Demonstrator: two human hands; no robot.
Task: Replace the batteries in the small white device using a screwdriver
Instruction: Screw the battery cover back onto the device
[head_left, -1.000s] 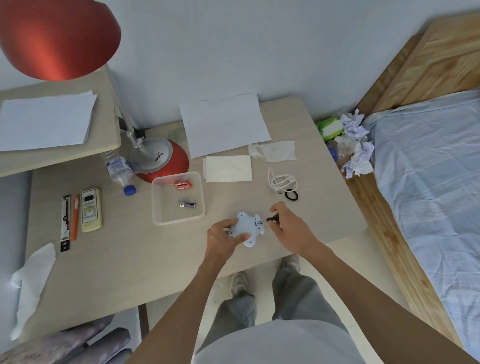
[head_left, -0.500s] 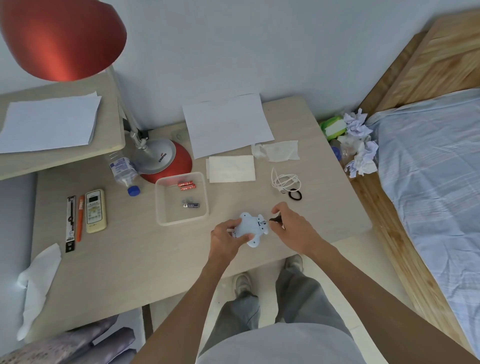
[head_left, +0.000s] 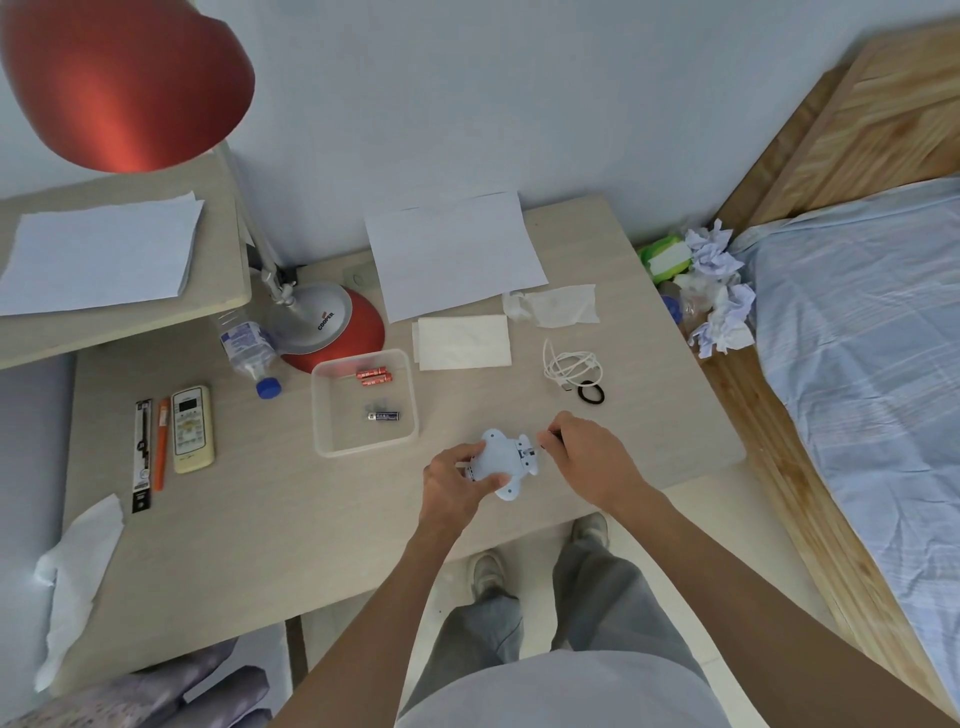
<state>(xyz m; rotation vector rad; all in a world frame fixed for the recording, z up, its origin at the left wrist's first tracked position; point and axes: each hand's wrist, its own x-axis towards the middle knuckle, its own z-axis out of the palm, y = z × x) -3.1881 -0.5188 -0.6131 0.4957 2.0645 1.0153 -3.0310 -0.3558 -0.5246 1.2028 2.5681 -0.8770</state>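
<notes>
- One small white device (head_left: 501, 462) is seen low in the centre of the frame, on the worktop (head_left: 260, 530) near its front edge.
- The device is gripped at its left side by the left hand (head_left: 452, 486), whose fingers are curled around it.
- The right hand (head_left: 592, 462) is closed on a small dark tool (head_left: 546, 441), taken to be the screwdriver; only its tip is shown, at the device's right edge.
- One clear plastic tray (head_left: 365, 401) is placed just left of the device, towards the middle of the frame.
- Three batteries are counted inside the tray: two orange ones (head_left: 374, 375) side by side at the far end, and one dark one (head_left: 384, 415) nearer the centre.
- One remote control (head_left: 192, 428), one orange pen (head_left: 161, 444) and one black packaged item (head_left: 142, 454) are laid in a row at the left of the frame.
- One bottle (head_left: 249, 353) is lying beside the base of one red lamp (head_left: 332, 325).
- One sheet of paper (head_left: 452, 252) and two tissues are found behind the tray.
- One coiled white cable (head_left: 571, 366) and one black hair tie (head_left: 591, 392) are seen right of centre, touching each other.
</notes>
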